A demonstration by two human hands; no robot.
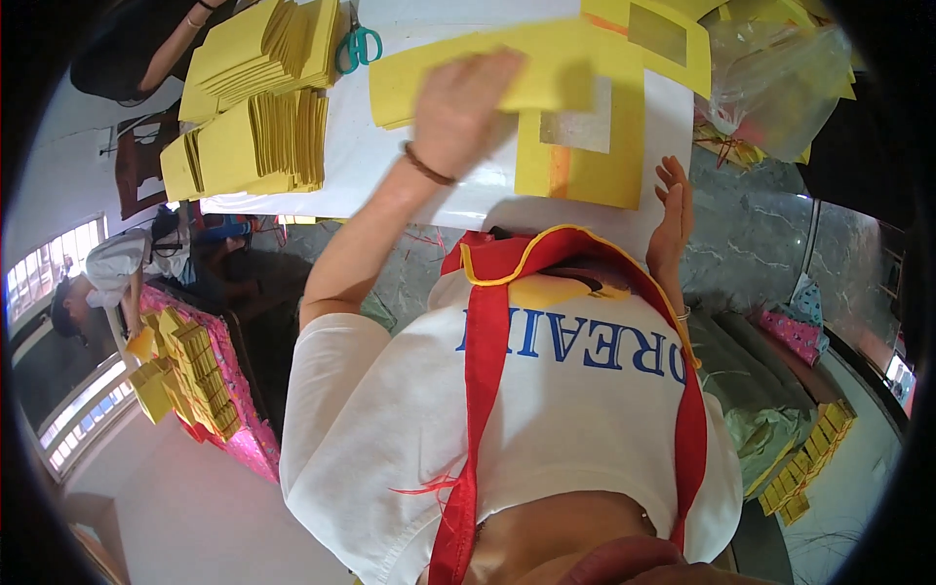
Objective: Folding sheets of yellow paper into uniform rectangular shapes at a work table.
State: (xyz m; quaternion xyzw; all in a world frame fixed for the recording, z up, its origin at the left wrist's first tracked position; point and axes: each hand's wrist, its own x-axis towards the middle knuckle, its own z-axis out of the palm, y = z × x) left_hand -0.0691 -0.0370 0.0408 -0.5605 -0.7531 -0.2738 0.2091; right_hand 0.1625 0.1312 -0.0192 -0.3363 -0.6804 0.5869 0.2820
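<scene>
My left hand (466, 105), blurred by motion, is over the table with its fingers closed on a yellow paper sheet (561, 63). The sheet's right end is smeared too and overlaps a yellow paper piece with a pale window (546, 175) and an orange strip. More yellow paper (395, 93) lies under and left of my left hand. My right hand (671, 219) is beside the table's near right corner, fingers stretched out, holding nothing. At the far right of the table is another windowed yellow piece (682, 54).
Stacks of folded yellow paper (283, 141) and teal-handled scissors (359, 47) are on the white tabletop's (361, 175) left. A clear plastic bag (780, 88) hangs to the right. Another person's arm (175, 49) is at far left; a second person (127, 263) handles yellow bundles (190, 366).
</scene>
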